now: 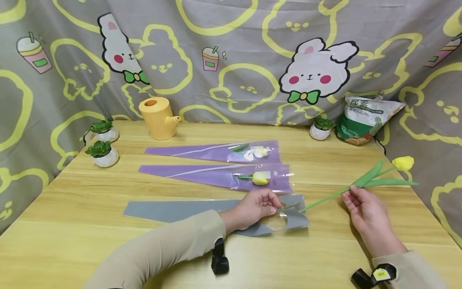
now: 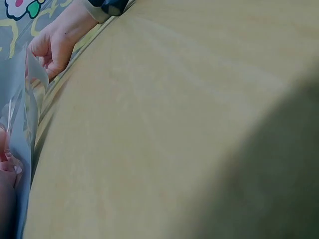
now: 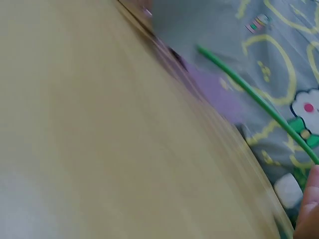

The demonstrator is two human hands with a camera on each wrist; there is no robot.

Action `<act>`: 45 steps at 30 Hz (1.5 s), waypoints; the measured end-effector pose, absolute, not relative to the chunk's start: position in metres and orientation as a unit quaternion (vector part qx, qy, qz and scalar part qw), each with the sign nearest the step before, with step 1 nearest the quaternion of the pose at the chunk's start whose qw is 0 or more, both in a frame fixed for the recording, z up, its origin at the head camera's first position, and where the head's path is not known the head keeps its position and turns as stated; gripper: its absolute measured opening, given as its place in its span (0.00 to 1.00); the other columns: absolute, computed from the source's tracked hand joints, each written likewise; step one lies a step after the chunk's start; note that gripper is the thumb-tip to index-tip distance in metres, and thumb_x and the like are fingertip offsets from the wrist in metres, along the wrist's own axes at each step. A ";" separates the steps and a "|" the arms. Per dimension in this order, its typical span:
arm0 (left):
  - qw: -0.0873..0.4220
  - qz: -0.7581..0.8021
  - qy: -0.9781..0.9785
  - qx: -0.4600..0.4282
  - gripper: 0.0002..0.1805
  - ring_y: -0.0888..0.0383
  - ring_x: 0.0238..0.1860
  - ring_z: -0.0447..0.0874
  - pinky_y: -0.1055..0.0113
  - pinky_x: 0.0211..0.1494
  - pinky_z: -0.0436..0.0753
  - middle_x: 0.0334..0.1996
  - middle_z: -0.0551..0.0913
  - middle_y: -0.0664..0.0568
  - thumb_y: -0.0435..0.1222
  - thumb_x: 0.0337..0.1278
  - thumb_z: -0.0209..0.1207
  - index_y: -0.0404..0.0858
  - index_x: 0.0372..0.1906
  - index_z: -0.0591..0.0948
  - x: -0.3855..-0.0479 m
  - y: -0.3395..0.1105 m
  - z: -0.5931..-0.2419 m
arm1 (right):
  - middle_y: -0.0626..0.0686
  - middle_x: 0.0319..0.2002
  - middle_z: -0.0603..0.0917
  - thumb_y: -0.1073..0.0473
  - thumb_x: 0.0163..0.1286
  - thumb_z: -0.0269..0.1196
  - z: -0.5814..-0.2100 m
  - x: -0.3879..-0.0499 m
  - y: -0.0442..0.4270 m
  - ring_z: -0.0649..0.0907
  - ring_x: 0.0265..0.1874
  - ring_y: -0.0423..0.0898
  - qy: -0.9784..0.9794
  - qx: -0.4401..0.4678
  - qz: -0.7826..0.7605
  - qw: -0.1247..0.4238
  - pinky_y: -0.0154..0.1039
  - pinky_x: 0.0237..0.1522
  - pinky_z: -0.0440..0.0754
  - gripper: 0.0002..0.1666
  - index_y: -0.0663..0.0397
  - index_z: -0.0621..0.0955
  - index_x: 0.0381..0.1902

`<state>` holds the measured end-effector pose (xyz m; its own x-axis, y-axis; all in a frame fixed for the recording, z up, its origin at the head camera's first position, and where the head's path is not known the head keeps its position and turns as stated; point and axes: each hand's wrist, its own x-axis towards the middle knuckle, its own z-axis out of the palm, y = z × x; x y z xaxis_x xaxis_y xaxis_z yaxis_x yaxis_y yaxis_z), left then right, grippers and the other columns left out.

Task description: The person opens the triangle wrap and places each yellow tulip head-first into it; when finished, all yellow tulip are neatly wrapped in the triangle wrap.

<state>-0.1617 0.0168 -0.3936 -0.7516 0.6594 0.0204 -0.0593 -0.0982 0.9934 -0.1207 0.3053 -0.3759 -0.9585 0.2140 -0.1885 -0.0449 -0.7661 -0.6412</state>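
A grey flower sleeve (image 1: 159, 209) with a clear window lies nearest the person, its wide mouth toward the right. My left hand (image 1: 255, 208) pinches the film near that mouth, lifting it a little. In my right hand (image 1: 368, 212) is the green stem of a yellow artificial tulip (image 1: 403, 163), pinched just below the leaves, with the bloom up and to the right. The stem's lower end meets the sleeve's mouth; whether it is inside, I cannot tell. In the right wrist view the green stem (image 3: 259, 99) slants toward the grey film (image 3: 174, 25).
Two purple sleeves, each with a yellow tulip, lie behind: the nearer sleeve (image 1: 202, 176) and the farther sleeve (image 1: 195, 150). A yellow watering can (image 1: 158, 120), several potted succulents such as the front left one (image 1: 102, 154), and a green-white bag (image 1: 362, 120) stand along the back and left.
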 end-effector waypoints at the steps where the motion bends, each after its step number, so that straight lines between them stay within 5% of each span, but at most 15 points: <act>1: 0.255 0.701 0.620 0.242 0.08 0.67 0.34 0.75 0.78 0.39 0.76 0.44 0.76 0.28 0.14 0.50 0.49 0.18 0.38 0.70 -0.161 0.017 -0.394 | 0.56 0.22 0.80 0.74 0.66 0.51 -0.376 -0.119 0.300 0.82 0.25 0.47 -0.343 -0.121 0.929 0.069 0.35 0.34 0.82 0.12 0.63 0.79 0.25; 12: 0.229 0.709 0.626 0.230 0.08 0.65 0.34 0.74 0.77 0.39 0.75 0.42 0.76 0.31 0.14 0.50 0.48 0.19 0.37 0.71 -0.156 0.018 -0.396 | 0.53 0.25 0.81 0.72 0.66 0.54 -0.381 -0.106 0.258 0.84 0.28 0.44 -0.411 -0.104 0.905 0.044 0.33 0.38 0.82 0.07 0.59 0.76 0.30; 25: 0.124 0.583 0.751 0.283 0.10 0.67 0.27 0.70 0.77 0.33 0.71 0.31 0.81 0.44 0.16 0.50 0.49 0.31 0.28 0.76 -0.154 0.026 -0.385 | 0.51 0.26 0.81 0.71 0.68 0.52 -0.380 -0.101 0.230 0.84 0.29 0.42 -0.444 -0.093 0.891 0.027 0.31 0.39 0.81 0.08 0.57 0.75 0.31; 37: 0.061 0.552 0.764 0.329 0.12 0.61 0.37 0.77 0.75 0.43 0.76 0.31 0.81 0.45 0.15 0.49 0.49 0.33 0.26 0.77 -0.149 0.032 -0.378 | 0.49 0.28 0.81 0.74 0.65 0.51 -0.382 -0.101 0.211 0.84 0.31 0.40 -0.476 -0.097 0.874 0.012 0.29 0.42 0.79 0.09 0.57 0.74 0.33; 45: 0.054 0.558 0.759 0.332 0.13 0.57 0.41 0.79 0.71 0.49 0.77 0.33 0.81 0.45 0.15 0.48 0.50 0.34 0.26 0.77 -0.149 0.029 -0.382 | 0.51 0.32 0.84 0.70 0.69 0.50 -0.381 -0.096 0.233 0.84 0.36 0.40 -0.508 -0.070 0.853 -0.097 0.30 0.44 0.79 0.11 0.57 0.79 0.33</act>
